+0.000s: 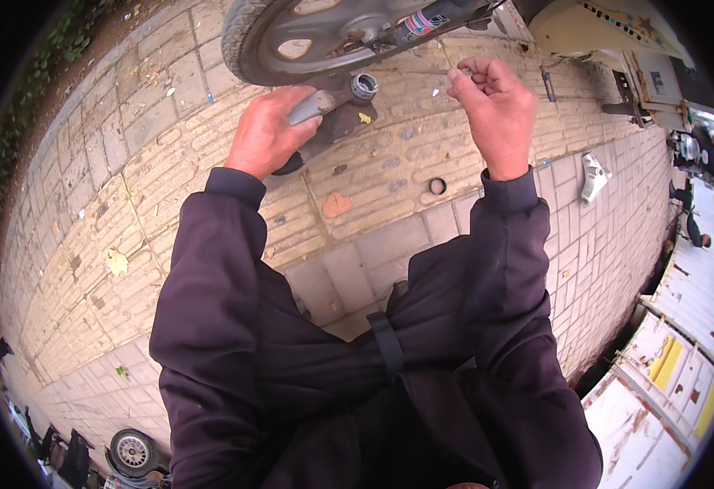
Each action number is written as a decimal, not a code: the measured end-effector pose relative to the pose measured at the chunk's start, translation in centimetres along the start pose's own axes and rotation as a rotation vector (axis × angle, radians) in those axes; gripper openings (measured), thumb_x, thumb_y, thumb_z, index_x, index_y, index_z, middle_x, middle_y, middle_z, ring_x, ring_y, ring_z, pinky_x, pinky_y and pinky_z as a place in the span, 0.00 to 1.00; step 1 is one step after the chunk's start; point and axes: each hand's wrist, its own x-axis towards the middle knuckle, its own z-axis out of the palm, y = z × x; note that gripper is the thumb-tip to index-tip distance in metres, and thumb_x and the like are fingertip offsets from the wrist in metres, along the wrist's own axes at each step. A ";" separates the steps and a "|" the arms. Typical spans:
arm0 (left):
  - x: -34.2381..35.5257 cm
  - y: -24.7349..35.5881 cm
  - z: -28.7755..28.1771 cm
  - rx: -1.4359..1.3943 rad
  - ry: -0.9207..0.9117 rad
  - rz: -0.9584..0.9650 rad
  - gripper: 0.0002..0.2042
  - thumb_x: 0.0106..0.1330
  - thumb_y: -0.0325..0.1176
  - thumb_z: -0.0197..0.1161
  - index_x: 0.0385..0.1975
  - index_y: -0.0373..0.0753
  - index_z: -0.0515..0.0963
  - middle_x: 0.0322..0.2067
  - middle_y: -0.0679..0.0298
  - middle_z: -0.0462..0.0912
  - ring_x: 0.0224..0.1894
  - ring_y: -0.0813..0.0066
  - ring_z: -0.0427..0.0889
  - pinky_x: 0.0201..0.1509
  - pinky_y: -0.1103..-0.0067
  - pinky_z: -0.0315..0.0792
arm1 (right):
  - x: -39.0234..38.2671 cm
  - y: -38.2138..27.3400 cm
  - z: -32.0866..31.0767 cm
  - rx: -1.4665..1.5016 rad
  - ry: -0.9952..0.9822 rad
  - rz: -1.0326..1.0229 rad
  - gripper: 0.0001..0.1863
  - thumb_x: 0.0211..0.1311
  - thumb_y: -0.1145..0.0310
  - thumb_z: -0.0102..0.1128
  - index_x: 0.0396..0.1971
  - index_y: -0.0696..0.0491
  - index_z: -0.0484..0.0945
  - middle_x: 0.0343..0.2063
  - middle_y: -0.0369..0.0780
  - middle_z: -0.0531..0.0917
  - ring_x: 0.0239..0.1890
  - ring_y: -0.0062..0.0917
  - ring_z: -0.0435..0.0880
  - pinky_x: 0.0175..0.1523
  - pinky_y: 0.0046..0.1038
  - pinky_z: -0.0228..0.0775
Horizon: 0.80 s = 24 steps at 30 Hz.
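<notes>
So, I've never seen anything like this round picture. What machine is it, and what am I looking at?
No machine is doing the handling: these are a person's own bare hands. The picture comes from a wide fisheye camera worn on the head, looking down, which is why straight edges bend near the rim. The left hand holds a grey metal part with a ring-shaped end. The right hand has its fingers curled together; anything pinched there is too small to identify. Ahead is a wheel with a rubber tyre. On the paving lie a black ring, a whitish bracket-like part and a brown leaf.
</notes>
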 end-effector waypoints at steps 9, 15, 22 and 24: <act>-0.3 1.4 0.6 0.037 -0.064 0.078 0.21 0.63 0.34 0.74 0.55 0.31 0.85 0.47 0.47 0.89 0.47 0.42 0.87 0.52 0.61 0.81 | -1.7 1.8 3.8 -0.165 -0.214 -0.079 0.10 0.61 0.70 0.76 0.40 0.57 0.89 0.31 0.47 0.90 0.32 0.39 0.90 0.39 0.36 0.81; 0.2 1.5 0.6 0.083 -0.054 0.053 0.21 0.63 0.34 0.75 0.55 0.33 0.86 0.46 0.48 0.89 0.48 0.42 0.87 0.53 0.60 0.81 | -1.8 4.1 4.7 -0.170 -0.352 0.083 0.10 0.62 0.69 0.73 0.42 0.57 0.90 0.34 0.49 0.91 0.36 0.45 0.90 0.44 0.41 0.81; 0.6 0.9 1.3 0.109 -0.028 0.083 0.21 0.62 0.36 0.75 0.54 0.35 0.86 0.48 0.49 0.90 0.49 0.43 0.87 0.54 0.60 0.81 | -0.8 5.9 6.5 -0.270 -0.348 -0.156 0.10 0.66 0.68 0.73 0.42 0.56 0.91 0.30 0.44 0.91 0.31 0.34 0.90 0.39 0.34 0.79; 0.7 0.9 1.4 0.123 -0.023 0.091 0.21 0.62 0.36 0.74 0.54 0.35 0.87 0.48 0.49 0.90 0.49 0.44 0.87 0.54 0.60 0.81 | -0.7 6.1 6.9 -0.289 -0.336 -0.191 0.09 0.66 0.68 0.72 0.42 0.56 0.91 0.30 0.44 0.90 0.32 0.37 0.90 0.40 0.35 0.79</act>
